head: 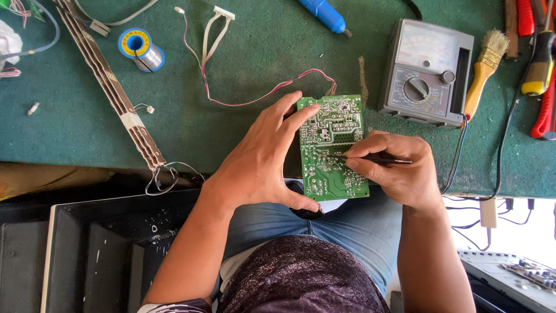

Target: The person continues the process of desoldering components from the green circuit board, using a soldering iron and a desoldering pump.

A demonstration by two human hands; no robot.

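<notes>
A green circuit board is held solder side up over the near edge of the green bench. My left hand grips its left edge, index finger at the top corner and thumb under the bottom corner. My right hand pinches a thin dark pointed tool, whose tip touches the board's middle. Red and white wires run from the board's top edge across the bench.
A grey analog multimeter stands right of the board, with a yellow-handled brush and red and yellow hand tools beyond. A solder spool, a long metal strip and a blue tool lie at the back. A black casing sits lower left.
</notes>
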